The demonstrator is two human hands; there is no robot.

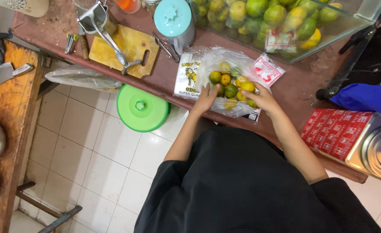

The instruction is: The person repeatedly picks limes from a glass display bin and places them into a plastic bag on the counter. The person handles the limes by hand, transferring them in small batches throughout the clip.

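Two hands, left (206,98) and right (263,98), grip seemingly loose, touch bagged limes (231,86) on brown counter (302,86).

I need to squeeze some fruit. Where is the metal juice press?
The metal juice press lies on the yellow cutting board at the counter's upper left, left of the teal-lidded jug.

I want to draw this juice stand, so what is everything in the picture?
fruits: many, green and yellow, in a clear bag on the counter
bag: one, clear plastic, counter middle
glass case: one, full of fruits, top right
board: one, yellow, counter left
squeezer: one, metal, on the board
jug: one, teal lid, counter top
lid: one, green, below the counter
tin: one, red and silver, right
cleaver: one, left table
left hand: on the bag
right hand: fingers on fruits
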